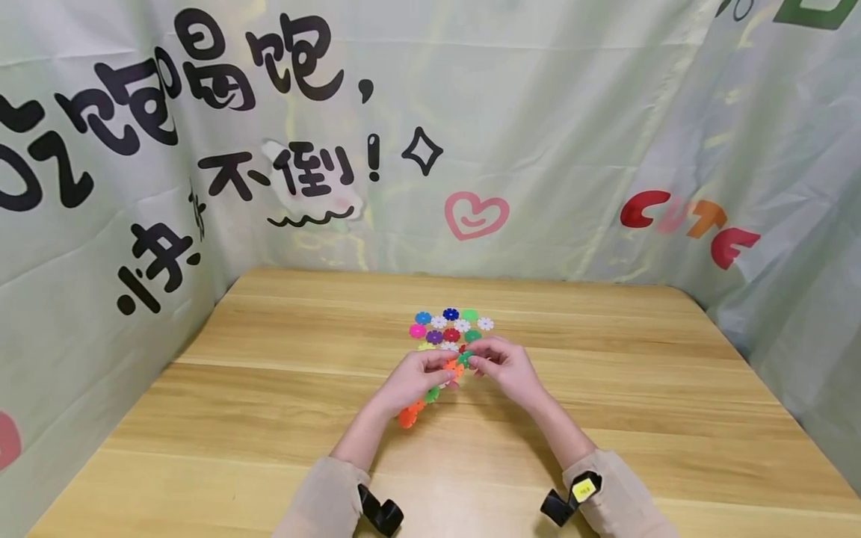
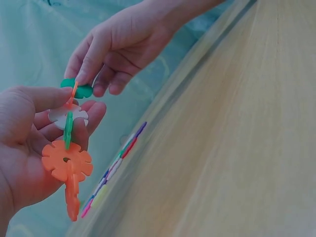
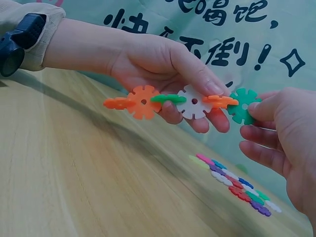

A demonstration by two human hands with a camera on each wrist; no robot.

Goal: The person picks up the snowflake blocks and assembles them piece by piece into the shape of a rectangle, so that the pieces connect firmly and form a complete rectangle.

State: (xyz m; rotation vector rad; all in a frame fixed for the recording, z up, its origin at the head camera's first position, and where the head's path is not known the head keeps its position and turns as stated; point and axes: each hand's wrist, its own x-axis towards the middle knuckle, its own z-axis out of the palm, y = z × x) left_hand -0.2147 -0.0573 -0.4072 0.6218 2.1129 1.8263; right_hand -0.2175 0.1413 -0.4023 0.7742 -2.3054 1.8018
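Observation:
My left hand [image 1: 412, 379] holds a chain of slotted plastic snowflake discs, its thumb and fingers at the orange disc [image 3: 217, 101] near one end. Between finger and thumb, my right hand [image 1: 509, 368] pinches a green snowflake disc [image 3: 239, 109], which meets that orange disc edge to edge. Along the chain follow a white disc [image 3: 186, 104], a green disc [image 3: 165, 98] seen edge-on, and two more orange discs, one of them face-on [image 2: 55, 157]. Neighbouring discs stand at right angles to one another. Both hands are raised above the table in the wrist views.
Loose snowflake discs in several colours, among them a red disc [image 1: 451, 335] and a dark blue disc [image 1: 451, 314], lie flat in rows just beyond the hands on the wooden table [image 1: 269, 411]. A printed cloth curtain [image 1: 538, 149] stands behind the table and along its sides.

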